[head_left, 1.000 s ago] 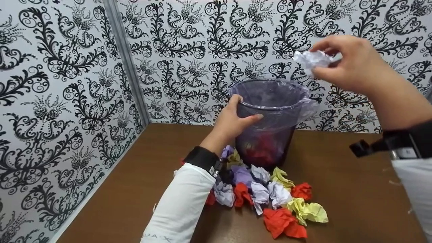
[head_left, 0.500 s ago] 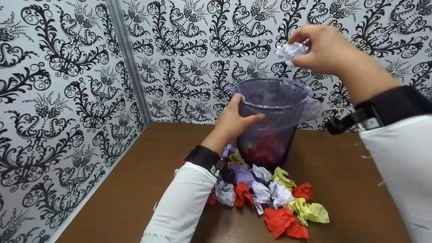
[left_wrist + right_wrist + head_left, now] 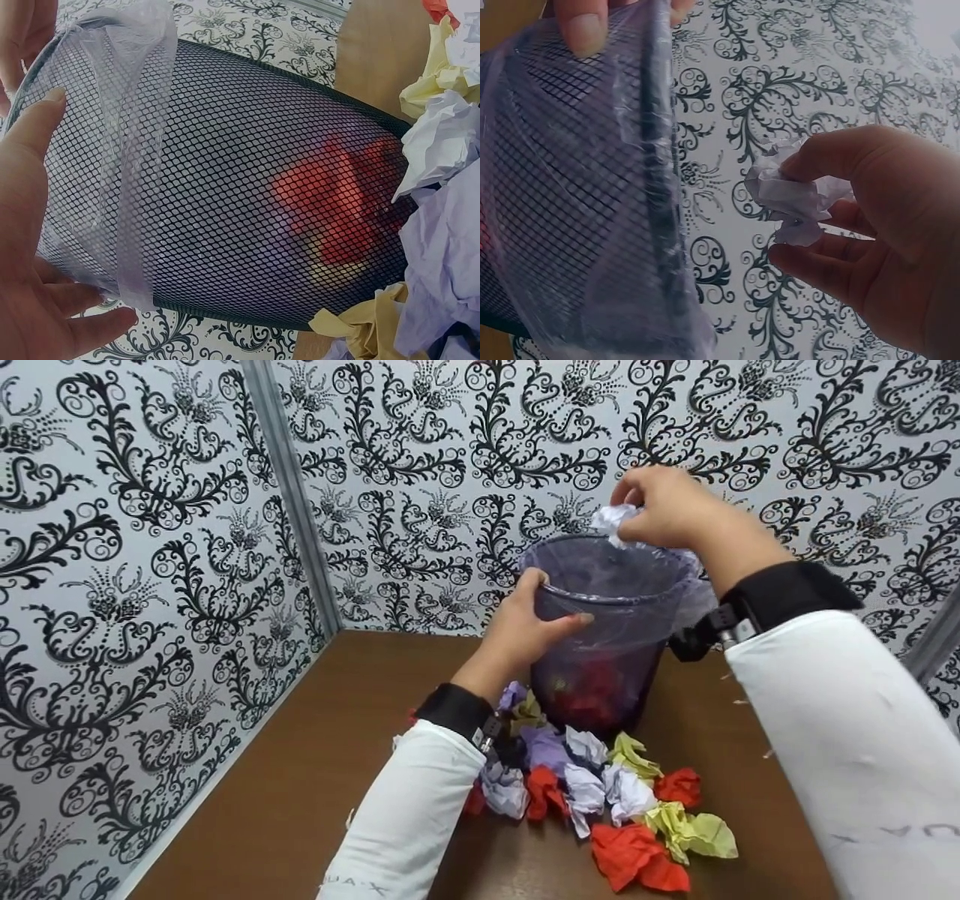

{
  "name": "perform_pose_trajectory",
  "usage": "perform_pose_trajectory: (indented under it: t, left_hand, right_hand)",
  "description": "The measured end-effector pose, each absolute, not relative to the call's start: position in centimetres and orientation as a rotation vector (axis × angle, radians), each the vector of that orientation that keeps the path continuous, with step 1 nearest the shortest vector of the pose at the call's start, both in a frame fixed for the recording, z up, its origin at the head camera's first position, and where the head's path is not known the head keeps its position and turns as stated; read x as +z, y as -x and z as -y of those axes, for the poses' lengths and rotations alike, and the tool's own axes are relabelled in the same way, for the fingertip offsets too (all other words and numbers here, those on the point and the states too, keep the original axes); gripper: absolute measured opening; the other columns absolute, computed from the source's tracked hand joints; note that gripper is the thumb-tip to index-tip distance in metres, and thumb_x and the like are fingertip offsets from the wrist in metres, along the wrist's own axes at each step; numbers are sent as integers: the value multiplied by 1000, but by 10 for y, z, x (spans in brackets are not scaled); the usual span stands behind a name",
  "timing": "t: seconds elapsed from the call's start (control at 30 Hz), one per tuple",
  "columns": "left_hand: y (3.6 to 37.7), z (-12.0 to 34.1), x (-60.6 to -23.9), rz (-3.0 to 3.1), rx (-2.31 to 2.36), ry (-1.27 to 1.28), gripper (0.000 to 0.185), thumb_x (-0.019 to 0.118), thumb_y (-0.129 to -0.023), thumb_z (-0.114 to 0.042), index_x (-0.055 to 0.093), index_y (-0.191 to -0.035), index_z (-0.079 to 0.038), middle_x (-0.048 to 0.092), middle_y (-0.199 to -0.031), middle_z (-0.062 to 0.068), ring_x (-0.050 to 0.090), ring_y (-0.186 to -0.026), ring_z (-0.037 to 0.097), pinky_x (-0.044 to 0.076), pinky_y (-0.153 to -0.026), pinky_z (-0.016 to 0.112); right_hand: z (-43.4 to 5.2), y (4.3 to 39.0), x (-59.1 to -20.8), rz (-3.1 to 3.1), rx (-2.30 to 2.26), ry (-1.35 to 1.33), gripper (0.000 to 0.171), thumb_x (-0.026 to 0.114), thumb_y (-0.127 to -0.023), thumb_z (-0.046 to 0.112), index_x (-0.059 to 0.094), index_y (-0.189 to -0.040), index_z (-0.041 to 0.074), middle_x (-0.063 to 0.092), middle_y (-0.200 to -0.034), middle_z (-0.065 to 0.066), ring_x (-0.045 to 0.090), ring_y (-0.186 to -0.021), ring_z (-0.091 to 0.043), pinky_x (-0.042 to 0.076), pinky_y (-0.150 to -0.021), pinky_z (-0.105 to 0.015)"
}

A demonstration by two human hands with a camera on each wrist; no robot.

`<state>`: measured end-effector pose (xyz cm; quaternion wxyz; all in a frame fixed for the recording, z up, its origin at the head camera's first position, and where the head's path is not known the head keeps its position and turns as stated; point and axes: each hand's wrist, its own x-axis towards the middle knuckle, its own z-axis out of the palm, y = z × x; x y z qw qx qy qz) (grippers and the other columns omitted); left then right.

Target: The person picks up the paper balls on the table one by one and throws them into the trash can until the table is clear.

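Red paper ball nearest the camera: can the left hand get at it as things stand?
Probably not at once: the left hand grips the bin rim. Nothing covers the red paper ball, so once freed it likely could.

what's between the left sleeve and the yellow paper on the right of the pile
In the head view, crumpled balls lie between the sleeve and the yellow paper: white, red and white.

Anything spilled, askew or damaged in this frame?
Yes: crumpled paper balls lie scattered on the table in front of the mesh bin, not inside it. The bin stands upright; no damage shows.
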<state>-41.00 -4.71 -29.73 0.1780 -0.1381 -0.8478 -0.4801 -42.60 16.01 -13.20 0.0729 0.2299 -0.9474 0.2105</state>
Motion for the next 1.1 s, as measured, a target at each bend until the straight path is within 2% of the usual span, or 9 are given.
perform_pose_trajectory:
  t: [0.2, 0.4, 0.5, 0.6, 0.77, 0.9, 1.1]
  left_hand:
    - [410, 46, -302, 2385, -1340, 414, 78, 79, -60, -69, 45, -119, -32, 61, -102, -6, 62, -90, 13, 54, -76, 33]
    - [410, 47, -305, 2365, -1284, 434, 72, 78, -61, -69, 43, -112, -32, 62, -96, -6, 62, -88, 14, 52, -75, 32]
    - [410, 46, -305, 2366, -1292, 433, 73, 78, -61, -69, 44, -113, -32, 61, -97, -6, 62, -89, 14, 53, -76, 32]
    - [410, 46, -305, 2369, -1300, 427, 74, 79, -60, -69, 44, -114, -32, 61, -98, -6, 61, -89, 14, 53, -75, 32]
    - [409, 46, -303, 2364, -1291, 435, 72, 79, -61, -68, 44, -113, -32, 60, -99, -6, 61, -90, 14, 53, -75, 32]
    - [410, 47, -301, 2357, -1297, 438, 74, 79, -61, -68, 44, -114, -31, 60, -100, -6, 61, -90, 14, 53, -74, 31]
    - [411, 47, -299, 2355, -1327, 444, 72, 80, -61, -67, 44, -113, -32, 60, -101, -6, 61, -90, 13, 54, -73, 31]
  right_hand:
    - [-154, 437, -150, 2897, 609, -694, 43, 66, -81, 10, 54, -122, 7, 55, -126, -21, 56, -104, -35, 54, -83, -45]
    - [-152, 449, -170, 2908, 502, -724, 38, 65, -79, 9, 57, -116, 5, 59, -117, -22, 58, -98, -36, 53, -82, -47]
    - [-153, 453, -178, 2952, 522, -711, 41, 65, -80, 8, 56, -120, 6, 58, -120, -23, 57, -100, -36, 53, -83, -46]
    - [-154, 451, -182, 2977, 543, -700, 47, 65, -81, 8, 53, -126, 7, 54, -128, -23, 55, -108, -38, 52, -89, -50]
    - [-155, 437, -183, 2899, 462, -779, 49, 66, -84, 16, 53, -130, 9, 55, -130, -20, 54, -115, -38, 46, -97, -57]
    - [-158, 418, -180, 2759, 436, -914, 43, 67, -87, 23, 56, -127, 11, 58, -125, -15, 55, -112, -34, 46, -97, -56]
    - [-171, 375, -180, 2455, 396, -1109, 38, 70, -88, 24, 60, -121, 10, 61, -123, -10, 55, -112, -29, 45, -97, -54]
